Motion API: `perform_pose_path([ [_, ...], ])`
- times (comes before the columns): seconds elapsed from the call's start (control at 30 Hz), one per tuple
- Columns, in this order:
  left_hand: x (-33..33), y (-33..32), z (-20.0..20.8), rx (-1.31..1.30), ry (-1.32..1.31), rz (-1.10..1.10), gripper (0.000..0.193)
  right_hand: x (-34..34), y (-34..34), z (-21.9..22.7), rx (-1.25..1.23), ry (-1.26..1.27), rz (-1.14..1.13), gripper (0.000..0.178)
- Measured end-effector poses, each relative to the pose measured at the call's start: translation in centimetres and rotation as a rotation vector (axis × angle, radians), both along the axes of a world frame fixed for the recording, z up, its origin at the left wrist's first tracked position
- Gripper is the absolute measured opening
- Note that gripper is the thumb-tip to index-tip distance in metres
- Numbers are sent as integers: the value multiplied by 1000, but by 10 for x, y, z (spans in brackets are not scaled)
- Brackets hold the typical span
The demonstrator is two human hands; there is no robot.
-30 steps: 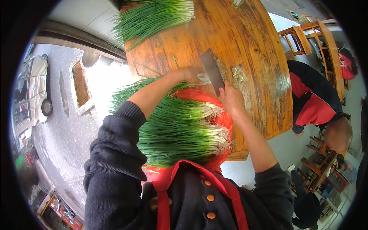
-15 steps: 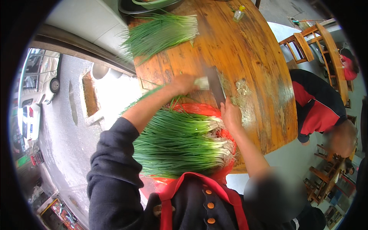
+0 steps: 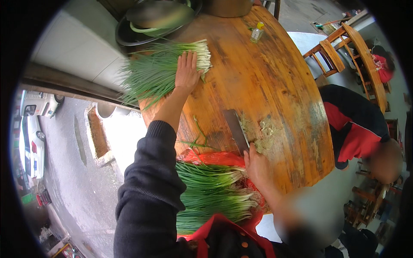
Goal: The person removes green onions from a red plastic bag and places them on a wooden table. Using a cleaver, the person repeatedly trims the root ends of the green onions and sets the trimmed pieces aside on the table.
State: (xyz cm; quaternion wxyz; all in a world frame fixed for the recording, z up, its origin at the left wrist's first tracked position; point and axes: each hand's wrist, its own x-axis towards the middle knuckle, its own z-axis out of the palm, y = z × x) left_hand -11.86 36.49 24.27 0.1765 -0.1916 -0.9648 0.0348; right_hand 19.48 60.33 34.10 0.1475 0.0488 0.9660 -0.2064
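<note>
My left hand (image 3: 188, 72) lies flat, fingers stretched out, on the white ends of a pile of spring onions (image 3: 150, 73) at the table's far left. In my right hand (image 3: 259, 168) is the handle of a cleaver (image 3: 236, 130). Its broad dark blade rests at or just above the wooden table (image 3: 297, 124), beside root trimmings (image 3: 264, 133). Closer to me, a larger heap of untrimmed spring onions (image 3: 215, 195) with hairy roots lies on a red plastic bag (image 3: 211, 158). A few loose green leaves (image 3: 199, 135) lie left of the blade.
Dark and green basins (image 3: 124, 32) stand at the far left corner, near a large pot (image 3: 228, 7). A small bottle with a yellow cap (image 3: 257, 32) sits at the far edge. Another person in black and red (image 3: 361, 124) is to the right, near wooden chairs (image 3: 329, 58).
My left hand has moved away from the blade to the far pile, and the white-ended bunch it held by the cleaver is no longer there. The cleaver stays in my right hand.
</note>
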Motion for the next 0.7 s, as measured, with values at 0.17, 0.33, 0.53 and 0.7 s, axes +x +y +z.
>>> perform_pose_path([
  [0.17,-8,-5,7,-1,-94,-15,78,3,-2,-1,-49,-3,-32,31],
  [0.33,85,35,80,319,114,-316,48,2,8,-20,-71,79,-17,37],
  [0.53,293,48,127,469,-813,-499,18,5,25,-12,-135,120,-87,39],
  [0.7,346,63,102,186,-759,-378,40,16,33,13,-249,141,-174,39],
])
